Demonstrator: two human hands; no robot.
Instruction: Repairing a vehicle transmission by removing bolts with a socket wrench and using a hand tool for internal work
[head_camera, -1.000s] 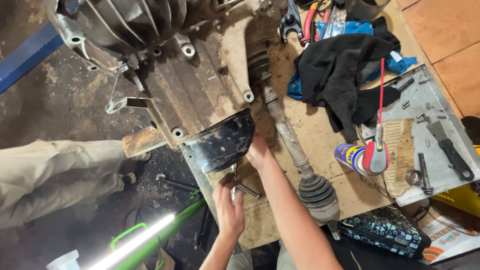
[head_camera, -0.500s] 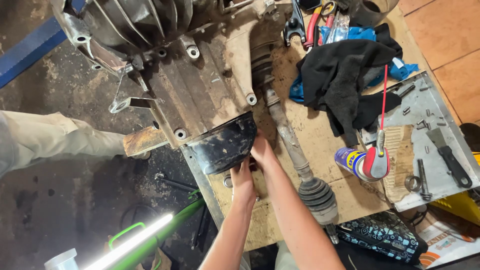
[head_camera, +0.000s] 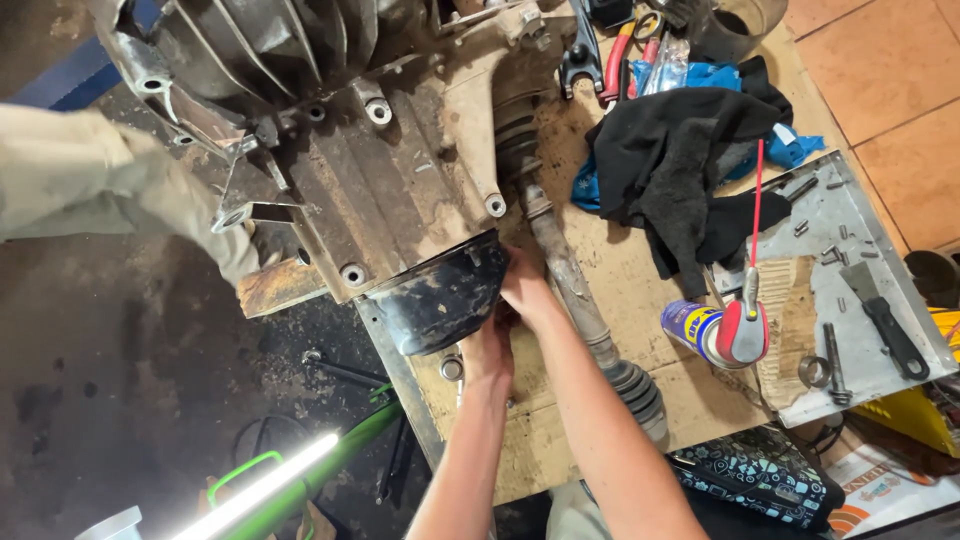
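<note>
A big, grimy gearbox housing (head_camera: 360, 170) fills the upper left of the frame, lying partly on a worn workbench (head_camera: 640, 290) and hanging out past its left edge. At the housing's lower end, near the middle of the frame, sits a black round cover (head_camera: 440, 300).

Both of the person's bare hands come up from the bottom edge and meet at this cover. The left hand (head_camera: 488, 352) is just below it, fingers tucked up under its lower rim; they seem to be closed on something small there, but the cover hides the fingertips, so the grip cannot be told for sure. The right hand (head_camera: 525, 288) presses against the cover's right side, fingers curled behind the rim and touching it; whether it clamps the cover or only steadies it is not clear.

Just right of the hands a rusty drive shaft (head_camera: 570, 280) runs down the bench from the housing to a ribbed rubber boot (head_camera: 640, 390).

Another person's sleeve (head_camera: 100, 190), pale khaki, reaches in from the left edge to the housing's left flank.

Further right lie a black rag (head_camera: 680, 170), a blue and yellow spray can (head_camera: 700, 330) with a red straw, and a metal tray (head_camera: 860, 290) with bolts and a scraper. A green work light (head_camera: 280, 480) glows at the lower left.
</note>
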